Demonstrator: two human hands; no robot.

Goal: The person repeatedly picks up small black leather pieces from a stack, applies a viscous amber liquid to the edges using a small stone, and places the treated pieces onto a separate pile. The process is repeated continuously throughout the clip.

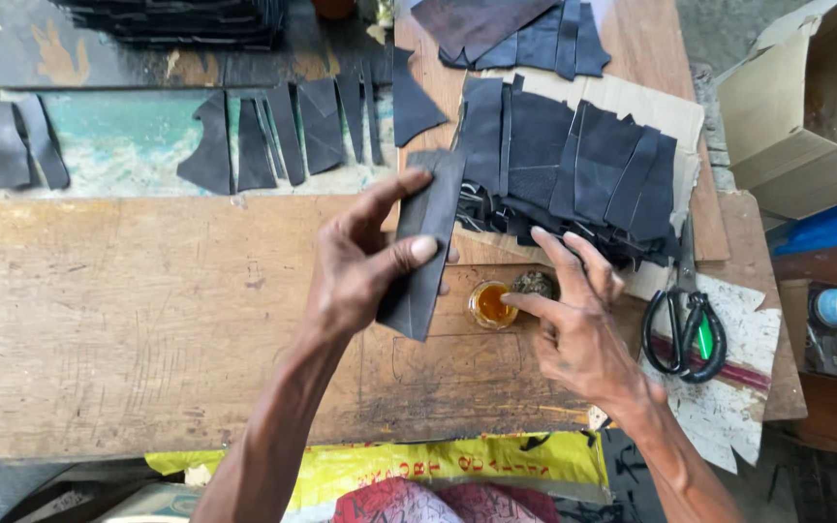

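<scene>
Your left hand [360, 266] held a dark leather strip [423, 242] above the wooden board [138, 320], thumb pressed across its front and fingers curled behind it, so the strip stood nearly upright and tilted slightly right. Your right hand [573, 324] was just beside it, apart from the strip, fingers loosely spread, with the index fingertip reaching to the rim of a small jar of amber glue [489, 304]; it gripped nothing. The jar sat on the board between your two hands, just below the strip's lower end. A pile of cut leather pieces [573, 160] lay beyond your right hand, and black-handled scissors [685, 324] rested to its right.
</scene>
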